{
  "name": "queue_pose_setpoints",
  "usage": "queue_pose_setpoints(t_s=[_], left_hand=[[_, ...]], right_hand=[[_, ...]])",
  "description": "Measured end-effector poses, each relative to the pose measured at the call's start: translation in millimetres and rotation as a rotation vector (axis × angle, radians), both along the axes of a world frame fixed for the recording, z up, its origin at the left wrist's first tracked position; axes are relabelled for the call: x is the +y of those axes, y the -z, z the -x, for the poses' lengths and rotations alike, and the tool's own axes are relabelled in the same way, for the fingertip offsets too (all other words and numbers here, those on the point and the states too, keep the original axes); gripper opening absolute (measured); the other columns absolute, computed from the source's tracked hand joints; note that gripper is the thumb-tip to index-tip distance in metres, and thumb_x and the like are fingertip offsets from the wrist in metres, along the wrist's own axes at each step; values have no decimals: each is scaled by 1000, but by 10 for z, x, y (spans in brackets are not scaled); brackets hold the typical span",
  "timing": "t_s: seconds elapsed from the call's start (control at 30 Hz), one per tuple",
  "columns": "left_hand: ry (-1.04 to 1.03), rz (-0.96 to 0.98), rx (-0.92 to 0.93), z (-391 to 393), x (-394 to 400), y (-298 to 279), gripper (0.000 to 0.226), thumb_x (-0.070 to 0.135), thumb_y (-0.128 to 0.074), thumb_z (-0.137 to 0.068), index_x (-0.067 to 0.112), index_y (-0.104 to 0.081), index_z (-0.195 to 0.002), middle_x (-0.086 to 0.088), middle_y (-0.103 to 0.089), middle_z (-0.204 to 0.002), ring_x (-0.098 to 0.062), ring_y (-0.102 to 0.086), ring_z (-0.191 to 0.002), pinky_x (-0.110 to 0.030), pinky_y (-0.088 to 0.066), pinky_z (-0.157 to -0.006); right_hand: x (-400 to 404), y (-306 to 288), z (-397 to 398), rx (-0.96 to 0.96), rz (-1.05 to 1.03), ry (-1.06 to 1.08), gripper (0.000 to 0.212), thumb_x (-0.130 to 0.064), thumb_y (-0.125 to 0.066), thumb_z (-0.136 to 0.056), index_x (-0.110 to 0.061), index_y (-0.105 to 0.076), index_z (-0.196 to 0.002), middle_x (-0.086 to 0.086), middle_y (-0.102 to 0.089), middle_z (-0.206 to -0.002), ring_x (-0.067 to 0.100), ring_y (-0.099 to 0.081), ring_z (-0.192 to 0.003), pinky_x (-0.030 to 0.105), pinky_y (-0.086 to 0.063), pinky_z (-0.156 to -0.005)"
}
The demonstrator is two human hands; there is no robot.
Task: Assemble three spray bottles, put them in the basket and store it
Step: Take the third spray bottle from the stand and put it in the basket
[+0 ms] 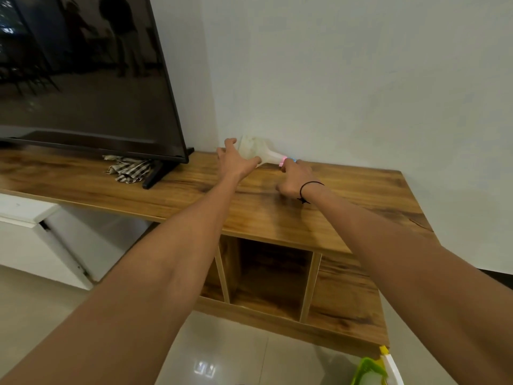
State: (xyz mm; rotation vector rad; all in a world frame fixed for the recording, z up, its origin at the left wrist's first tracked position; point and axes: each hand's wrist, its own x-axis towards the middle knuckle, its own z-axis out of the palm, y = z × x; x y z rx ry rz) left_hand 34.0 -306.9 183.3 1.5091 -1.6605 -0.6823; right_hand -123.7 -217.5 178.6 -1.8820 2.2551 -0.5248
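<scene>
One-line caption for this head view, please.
Left hand steadies a translucent spray bottle lying on the wooden TV stand while the right hand works at its pink-ringed neck.

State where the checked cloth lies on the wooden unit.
In the head view, the checked cloth lies crumpled on the left part of the wooden top, under the television's lower right corner, beside its dark stand foot.

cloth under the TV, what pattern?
Dark-and-light checked cloth, crumpled beside the TV foot; head view, the only one.
</scene>
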Motion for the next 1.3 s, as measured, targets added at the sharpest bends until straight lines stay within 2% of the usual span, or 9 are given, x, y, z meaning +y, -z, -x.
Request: queue_pose_setpoints(t_s=[0.13,0.37,0.53,0.63,0.77,0.87,1.03,1.17,1.3], left_hand=[[89,-14,95,-28,-193,29,90,39,-89,-80,35,-40,-155,-12,-45,-152,-32,-51,-137,-43,-47,-115],[183,-52,131,-25,-451,15,83,56,-82,-85,32,-38,-151,-7,-47,-156,-32,-49,-140,-45,-49,-114],[249,-145,236,-74,-429,82,83,57,-88,-77,35,-40,-142,-4,-50,-145,-27,-56,-126,-46,-56,-107],[328,-212,258,-186,-295,64,77,59,-89,-74,40,-48,-137,-1,-55,-140,-22,-62,-118,-45,-61,-99],[360,-283,270,-433,83,0,68,68,-85,-71,39,-57,-125,3,-64,-124,-19,-69,-107,-37,-67,-81],[400,-317,294,-588,479,-42,56,67,-77,-80,37,-58,-123,1,-66,-124,-22,-70,-107,-34,-67,-75],[425,-228,357,-938,1374,78,42,72,-58,-88,42,-56,-117,2,-64,-122,-22,-72,-101,-24,-58,-57],[446,-262,539,-1107,2112,468,38,72,-53,-89,44,-66,-111,-2,-73,-113,-23,-75,-88,-27,-53,-49],[437,-305,674,-1038,2604,965,53,68,-47,-91,30,-65,-123,-7,-74,-113,-25,-76,-85,-26,-51,-44]], right_hand=[[-179,42,46,19,52,34,49,-18,-66,-88,-20,-45,-132,10,-47,-131,32,-48,-121,40,-49,-79],[-291,127,135,129,-34,-32,59,-34,-65,-91,-25,-41,-144,8,-45,-143,34,-39,-137,51,-42,-108],[-233,83,263,134,36,-47,48,-22,-62,-92,-19,-45,-137,9,-46,-137,32,-43,-130,54,-49,-103],[-133,75,364,125,49,-81,41,-18,-61,-95,-15,-49,-135,13,-44,-135,34,-41,-128,47,-48,-103],[269,24,432,38,118,-156,52,-23,-76,-91,-17,-52,-137,11,-49,-134,30,-54,-118,41,-51,-99],[729,-30,419,-84,211,-278,36,-29,-75,-93,-21,-64,-126,0,-65,-123,20,-62,-106,41,-57,-92],[1598,-81,204,-257,327,-355,25,-34,-79,-91,-26,-74,-115,-11,-73,-109,9,-66,-98,27,-53,-78],[2164,78,80,-363,433,-432,23,-26,-83,-89,-15,-78,-108,-6,-76,-102,14,-70,-92,32,-56,-77],[2462,371,41,-444,440,-497,19,-17,-82,-90,-10,-78,-107,-1,-76,-100,18,-71,-89,36,-56,-75]])
